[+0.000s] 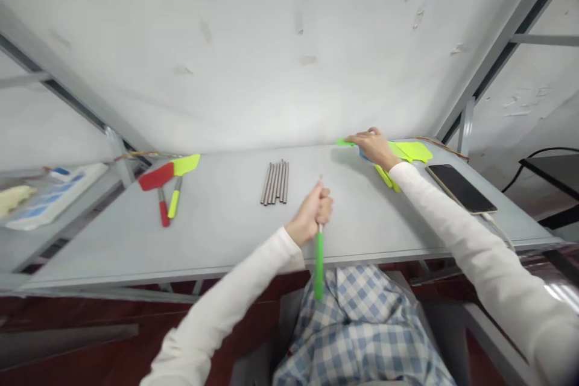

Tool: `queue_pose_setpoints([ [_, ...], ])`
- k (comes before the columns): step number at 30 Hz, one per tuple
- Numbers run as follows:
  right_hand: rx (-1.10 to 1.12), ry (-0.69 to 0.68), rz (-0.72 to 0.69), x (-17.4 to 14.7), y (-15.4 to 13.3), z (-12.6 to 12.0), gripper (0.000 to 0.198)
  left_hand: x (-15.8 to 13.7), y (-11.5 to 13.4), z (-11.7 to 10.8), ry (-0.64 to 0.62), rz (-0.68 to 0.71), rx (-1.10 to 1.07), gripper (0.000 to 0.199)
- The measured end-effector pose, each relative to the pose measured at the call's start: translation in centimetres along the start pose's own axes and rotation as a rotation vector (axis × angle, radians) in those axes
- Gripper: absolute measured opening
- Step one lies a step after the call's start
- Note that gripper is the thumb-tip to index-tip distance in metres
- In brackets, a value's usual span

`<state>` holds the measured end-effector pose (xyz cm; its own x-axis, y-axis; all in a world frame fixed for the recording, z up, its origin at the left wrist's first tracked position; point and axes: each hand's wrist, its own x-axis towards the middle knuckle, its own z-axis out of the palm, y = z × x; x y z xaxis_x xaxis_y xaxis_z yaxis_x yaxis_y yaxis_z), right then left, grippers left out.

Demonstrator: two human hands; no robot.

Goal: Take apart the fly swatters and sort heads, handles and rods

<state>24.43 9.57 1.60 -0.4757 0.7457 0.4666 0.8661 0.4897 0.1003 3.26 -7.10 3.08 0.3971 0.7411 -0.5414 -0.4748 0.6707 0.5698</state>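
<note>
My left hand (313,211) is closed in a fist around a thin metal rod with a bright green handle (319,265) pointing down past the table edge. My right hand (374,148) reaches to the back of the table, its fingers on a green spatula head (345,142). Something blue partly shows under that hand. Beside it lie yellow-green spatula heads (414,151) and yellow-green handles (386,177), partly hidden by the hand and wrist. Between the left hand and the finished-looking spatulas, several metal rods (275,183) lie side by side.
A red spatula (157,177) and a yellow-green spatula (184,166) lie at the left of the grey table (217,229). At the right is a phone (462,187) with a white cable. A wall stands behind, with metal frame posts at both sides.
</note>
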Motion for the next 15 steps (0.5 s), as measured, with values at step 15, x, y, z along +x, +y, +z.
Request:
queue_pose_setpoints([
  [15, 0.058, -0.348, 0.011, -1.1, -3.1, 3.9, 0.068, 6.4, 4.0, -2.8, -0.176, 0.108, -0.26, 0.043],
])
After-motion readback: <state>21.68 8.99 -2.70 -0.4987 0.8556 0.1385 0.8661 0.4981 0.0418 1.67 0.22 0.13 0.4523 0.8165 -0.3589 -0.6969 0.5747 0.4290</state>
